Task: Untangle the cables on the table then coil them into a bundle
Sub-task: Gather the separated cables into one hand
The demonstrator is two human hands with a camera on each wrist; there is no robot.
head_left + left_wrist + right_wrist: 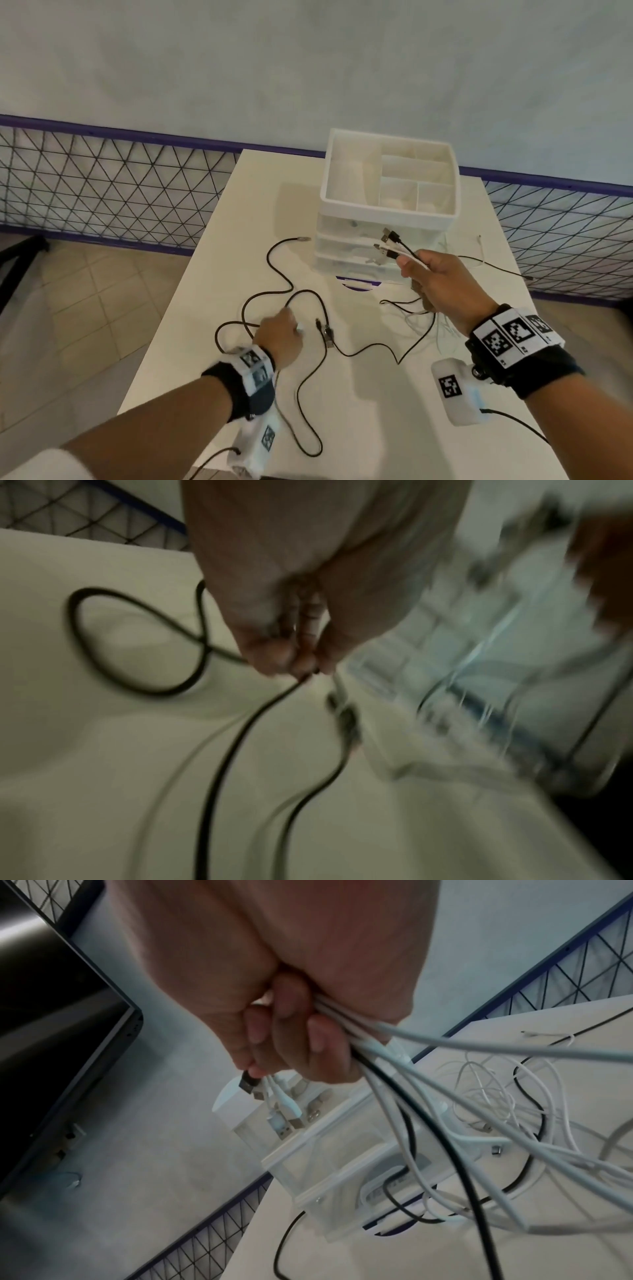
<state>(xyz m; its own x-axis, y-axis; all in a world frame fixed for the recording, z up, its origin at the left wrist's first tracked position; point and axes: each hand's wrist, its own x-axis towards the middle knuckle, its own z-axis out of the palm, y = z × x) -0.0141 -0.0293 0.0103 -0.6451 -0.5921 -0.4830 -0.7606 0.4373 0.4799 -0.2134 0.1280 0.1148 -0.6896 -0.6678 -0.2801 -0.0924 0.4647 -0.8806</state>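
Observation:
A bunch of white and black cables (445, 1045) is gripped in my right hand (411, 262), held up in front of the organizer, with their USB plugs (390, 240) sticking out past the fingers (318, 1039). The free lengths hang down to a loose white heap (442, 329) on the table. My left hand (297, 329) is low on the table, fingertips pinched together on a cable end (301, 669). A long black cable (219, 764) runs up to them, but blur hides just what is pinched. That black cable snakes over the table to a metal plug (303, 238).
A white drawer organizer (387, 212) with open top compartments stands at the back of the white table (376, 411). Two loose dark plugs (325, 332) lie just right of my left hand. A wire-mesh fence (102, 185) runs behind, and tiled floor lies to the left.

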